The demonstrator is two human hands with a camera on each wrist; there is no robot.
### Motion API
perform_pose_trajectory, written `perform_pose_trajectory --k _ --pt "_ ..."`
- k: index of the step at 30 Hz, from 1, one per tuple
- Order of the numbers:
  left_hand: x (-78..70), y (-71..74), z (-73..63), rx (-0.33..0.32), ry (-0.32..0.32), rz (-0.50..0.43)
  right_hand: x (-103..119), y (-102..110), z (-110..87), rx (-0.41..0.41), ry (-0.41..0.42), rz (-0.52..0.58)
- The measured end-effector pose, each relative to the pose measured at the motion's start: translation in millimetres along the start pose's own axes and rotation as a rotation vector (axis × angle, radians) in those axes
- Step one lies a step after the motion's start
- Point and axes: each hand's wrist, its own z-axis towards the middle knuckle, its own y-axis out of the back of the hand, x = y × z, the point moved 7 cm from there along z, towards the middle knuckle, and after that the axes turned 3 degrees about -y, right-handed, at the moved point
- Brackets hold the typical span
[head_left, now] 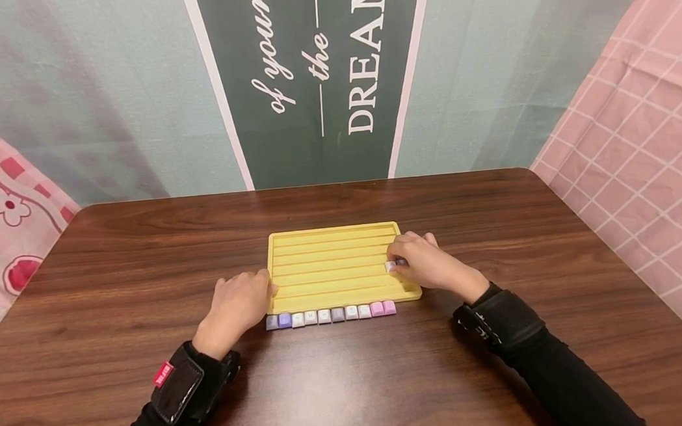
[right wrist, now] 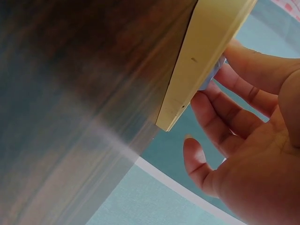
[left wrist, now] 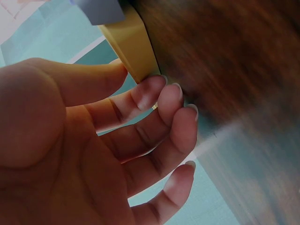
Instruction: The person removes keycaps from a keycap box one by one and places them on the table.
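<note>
A yellow ridged tray [head_left: 326, 266] lies on the table. My left hand [head_left: 241, 304] holds its left edge; in the left wrist view the thumb lies against one face of the yellow wall [left wrist: 133, 44] and curled fingers against the other. Over the tray's right side, my right hand [head_left: 423, 260] pinches keycaps between thumb and fingers: a whitish one [head_left: 390, 266] and a purplish one [head_left: 401, 262] show. A bluish-purple keycap [right wrist: 212, 77] appears behind the tray's rim in the right wrist view. The fingers hide part of the keycaps.
A row of keycaps, grey, blue, white and pink [head_left: 377, 309], runs along the tray's front edge on the brown wooden table [head_left: 339, 382]. Behind the table hangs a green cloth with white lettering [head_left: 326, 155]. Pink cloths [head_left: 653, 142] hang at both sides.
</note>
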Motion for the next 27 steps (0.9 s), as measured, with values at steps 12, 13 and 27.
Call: perform_pose_trajectory --k 12,13,27 --pt "0.1 -0.4 0.5 0.017 0.000 -0.001 0.2 0.2 -0.3 -0.006 0.010 -0.002" --pt "0.1 -0.3 0.5 0.016 0.000 -0.003 0.1 0.1 -0.3 -0.006 0.011 -0.002" --pt "1.0 -1.8 1.4 0.027 0.010 -0.003 1.5 0.9 0.1 -0.020 0.021 -0.001"
